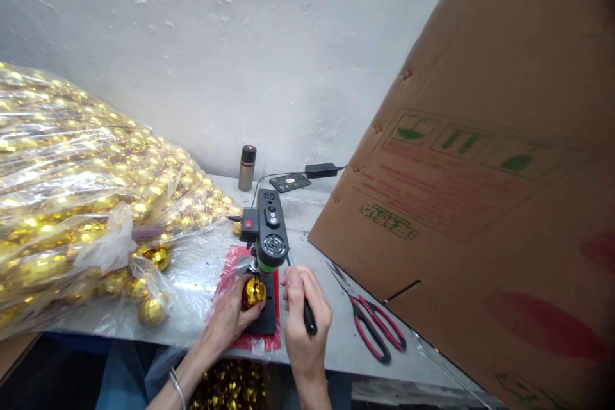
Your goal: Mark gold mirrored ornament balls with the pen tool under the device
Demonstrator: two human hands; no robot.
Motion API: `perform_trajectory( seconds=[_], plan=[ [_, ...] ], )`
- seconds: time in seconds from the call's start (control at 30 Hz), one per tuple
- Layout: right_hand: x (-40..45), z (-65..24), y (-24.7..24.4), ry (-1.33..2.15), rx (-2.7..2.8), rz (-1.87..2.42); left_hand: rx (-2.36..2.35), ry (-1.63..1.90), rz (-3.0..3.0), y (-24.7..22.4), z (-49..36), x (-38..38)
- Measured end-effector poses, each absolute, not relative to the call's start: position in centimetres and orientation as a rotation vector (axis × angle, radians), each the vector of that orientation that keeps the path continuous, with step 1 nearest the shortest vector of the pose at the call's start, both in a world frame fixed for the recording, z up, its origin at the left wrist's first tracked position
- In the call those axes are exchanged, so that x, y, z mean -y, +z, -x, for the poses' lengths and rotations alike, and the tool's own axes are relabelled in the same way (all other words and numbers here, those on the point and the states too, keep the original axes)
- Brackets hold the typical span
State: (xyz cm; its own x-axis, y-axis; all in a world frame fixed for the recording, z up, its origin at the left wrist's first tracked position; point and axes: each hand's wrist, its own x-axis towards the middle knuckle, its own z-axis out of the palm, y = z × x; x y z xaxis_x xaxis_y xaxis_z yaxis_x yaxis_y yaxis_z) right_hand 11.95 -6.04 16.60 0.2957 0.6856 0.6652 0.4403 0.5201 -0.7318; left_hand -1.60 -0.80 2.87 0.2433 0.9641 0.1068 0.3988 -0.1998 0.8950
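Observation:
My left hand point(236, 311) is closed round a gold mirrored ball point(254, 292), which sits on the dark base plate point(267, 323) of a small black machine point(272, 227). The machine's round head stands just above the ball. To the right of the ball, my right hand point(307, 307) grips a thin lever with a black handle point(309, 317), its fingers wrapped round it. A red plastic sheet point(223, 288) lies beneath the base plate.
Clear bags of gold balls point(96, 173) fill the left side. Red-handled scissors point(372, 327) lie to the right, beside a large cardboard box point(456, 173). A bottle point(246, 168), a dark phone-shaped item point(290, 182) and a black adapter point(321, 170) are at the back.

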Motion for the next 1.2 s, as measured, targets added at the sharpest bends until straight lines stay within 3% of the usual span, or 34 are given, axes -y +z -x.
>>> perform_trajectory(
  seconds=[0.47, 1.2],
  plan=[
    [6.4, -12.1, 16.1, 0.196, 1.398, 1.049, -1.395, 0.817, -2.074, 2.5, 0.7, 0.3],
    [5.6, -12.3, 9.2, 0.023, 1.356, 0.941, -1.384, 0.767, -1.993, 2.6, 0.2, 0.5]
  ],
)
